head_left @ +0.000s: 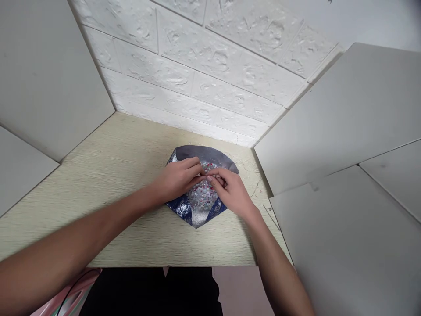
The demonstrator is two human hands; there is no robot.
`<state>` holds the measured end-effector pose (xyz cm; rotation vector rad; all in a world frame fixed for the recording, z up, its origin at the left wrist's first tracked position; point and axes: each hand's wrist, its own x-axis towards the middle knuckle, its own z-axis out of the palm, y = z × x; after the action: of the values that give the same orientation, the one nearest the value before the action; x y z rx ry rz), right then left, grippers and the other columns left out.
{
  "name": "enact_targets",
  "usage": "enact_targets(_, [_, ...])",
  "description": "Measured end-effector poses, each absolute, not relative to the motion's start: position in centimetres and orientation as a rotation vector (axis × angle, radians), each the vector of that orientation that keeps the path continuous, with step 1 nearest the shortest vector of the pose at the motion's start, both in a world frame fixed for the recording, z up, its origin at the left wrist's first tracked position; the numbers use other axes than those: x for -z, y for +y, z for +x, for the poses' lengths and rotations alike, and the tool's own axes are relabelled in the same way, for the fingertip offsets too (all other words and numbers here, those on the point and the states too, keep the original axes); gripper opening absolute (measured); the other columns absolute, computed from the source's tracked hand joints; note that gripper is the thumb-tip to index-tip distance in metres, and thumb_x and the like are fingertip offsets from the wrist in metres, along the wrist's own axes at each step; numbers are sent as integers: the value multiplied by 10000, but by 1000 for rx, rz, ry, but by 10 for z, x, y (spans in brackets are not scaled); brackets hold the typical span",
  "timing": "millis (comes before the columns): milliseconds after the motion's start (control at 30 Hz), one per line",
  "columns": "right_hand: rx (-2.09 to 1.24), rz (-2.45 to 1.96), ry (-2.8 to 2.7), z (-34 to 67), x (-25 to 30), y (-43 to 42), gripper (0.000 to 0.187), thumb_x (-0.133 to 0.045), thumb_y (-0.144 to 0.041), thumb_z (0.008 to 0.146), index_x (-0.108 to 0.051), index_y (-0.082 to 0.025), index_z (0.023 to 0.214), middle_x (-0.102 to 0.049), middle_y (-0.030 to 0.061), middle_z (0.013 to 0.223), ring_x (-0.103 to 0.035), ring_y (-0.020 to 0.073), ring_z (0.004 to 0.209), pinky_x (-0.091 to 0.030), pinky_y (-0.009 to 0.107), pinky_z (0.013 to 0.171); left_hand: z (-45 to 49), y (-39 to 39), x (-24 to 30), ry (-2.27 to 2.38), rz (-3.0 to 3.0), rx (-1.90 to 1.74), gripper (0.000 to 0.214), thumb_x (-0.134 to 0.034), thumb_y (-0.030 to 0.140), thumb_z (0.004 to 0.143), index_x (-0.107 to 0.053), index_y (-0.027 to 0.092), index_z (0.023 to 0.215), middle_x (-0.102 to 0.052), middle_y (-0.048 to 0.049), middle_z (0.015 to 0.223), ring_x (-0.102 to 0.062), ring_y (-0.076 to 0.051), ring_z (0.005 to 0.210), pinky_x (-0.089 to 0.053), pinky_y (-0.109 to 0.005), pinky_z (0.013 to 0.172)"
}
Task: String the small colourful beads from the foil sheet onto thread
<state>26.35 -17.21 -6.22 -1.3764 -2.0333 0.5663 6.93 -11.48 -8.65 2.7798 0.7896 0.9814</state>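
Left hand and right hand pinch together over beads on foil; I'd worry a slip scatters them.

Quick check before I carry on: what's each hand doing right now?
Left hand: curled over the coloured beads; cannot tell if holding anything.
Right hand: curled, fingertips meeting the left's; cannot tell if holding anything.
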Motion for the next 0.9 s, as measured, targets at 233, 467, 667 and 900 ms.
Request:
enact_targets(233, [-399, -1458, -2011, 267, 63, -171, 209, -430, -343, 955, -592, -214, 924, -542, -15, 691, -498, 138, 641, -347, 259, 590, 69, -122, 77, 533, 2775, -864, 146, -521, 280, 865, -609, 168, 832, -614, -58, 812, -565, -190, 779, -409, -323, 714])
enact_targets(467, [-352, -1482, -2041, 266, 66, -170, 227, -420, -367, 958, -591, -218, 960, -596, 4, 744, -538, 154, 675, -365, 264, 603, 78, -127, 91, 330, 2934, -501, 174, -644, 292, 803, -680, 190, 939, -635, -80, 967, -583, -227, 862, -433, -358, 802])
enact_targets(667, [-320, -1482, -2055, 266, 67, -170, 228, -417, -366, 962, -592, -220, 958, -607, 5, 762, -548, 153, 690, -359, 259, 602, 78, -120, 94, 469, 2998, -520, 214, -485, 236, 921, -693, 188, 900, -632, -84, 957, -583, -211, 874, -414, -337, 768])
enact_targets(900, [-303, -1478, -2061, 266, 67, -170, 222, -417, -356, 963, -591, -218, 960, -603, 1, 768, -542, 145, 691, -365, 256, 617, 79, -123, 92, 535, 2960, -478, 199, -551, 280, 879, -681, 174, 985, -623, -101, 994, -585, -239, 920, -427, -361, 809])
